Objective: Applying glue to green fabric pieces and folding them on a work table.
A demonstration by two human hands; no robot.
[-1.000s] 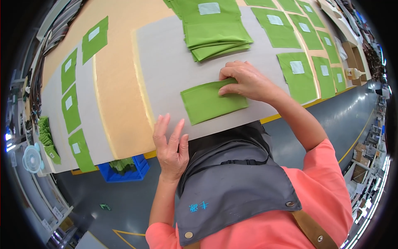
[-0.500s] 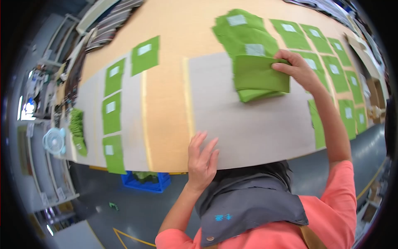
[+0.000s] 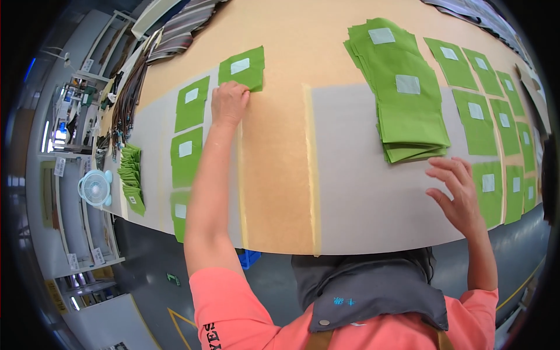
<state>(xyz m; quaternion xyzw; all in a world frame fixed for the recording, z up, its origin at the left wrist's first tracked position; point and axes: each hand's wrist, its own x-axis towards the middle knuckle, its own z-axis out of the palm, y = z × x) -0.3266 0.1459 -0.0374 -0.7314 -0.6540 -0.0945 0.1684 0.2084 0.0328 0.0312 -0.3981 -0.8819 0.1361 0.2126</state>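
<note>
My left hand reaches far out on the left, its fingers closed on the near edge of a green fabric piece that bears a pale square patch. My right hand holds nothing; its fingers are apart and curved above the grey mat. Just beyond those fingers lies a fanned stack of green fabric pieces, also with pale patches. A column of single green pieces lies to the left of my left forearm. More green pieces are spread in rows at the right.
A grey mat edged with yellow tape covers part of the tan table. On the far left are a bundle of green fabric, a light blue fan and dark cords. Striped cloth lies at the back.
My right hand has let go of the green piece, now flat on the stack, and drawn back nearer me. My left hand has moved from the table's front edge to the far left piece.
</note>
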